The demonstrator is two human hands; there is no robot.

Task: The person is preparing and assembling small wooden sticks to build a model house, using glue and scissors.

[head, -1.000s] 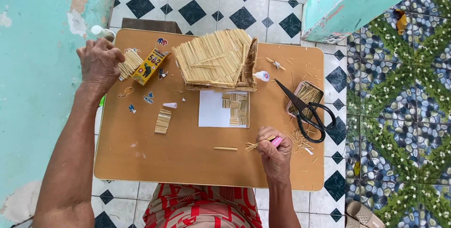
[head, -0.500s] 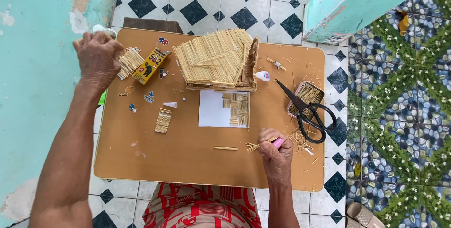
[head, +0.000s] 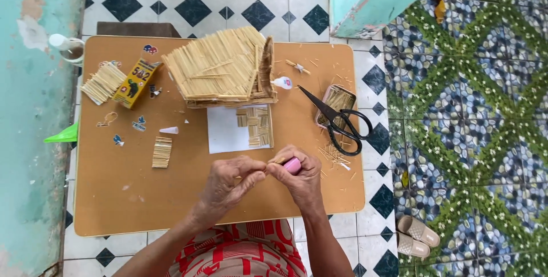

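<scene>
Tiled floor, brown desk point(head: 114, 197). My right hand point(head: 299, 177) grips a pink tube point(head: 293, 166); my left hand point(head: 228, 183) pinches sticks. Stick house point(head: 220, 69) roofed; loose panels point(head: 255, 126) remain unattached.

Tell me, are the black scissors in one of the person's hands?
No, the black scissors lie on the table, apart from the left hand and the right hand, which holds a pink object.

Low wooden table point(head: 114, 197) carries 1 stick-built house model point(head: 220, 69), white paper sheet point(head: 228, 131), black scissors point(head: 337, 120), yellow box point(head: 136, 83), 2 stick bundles.
</scene>
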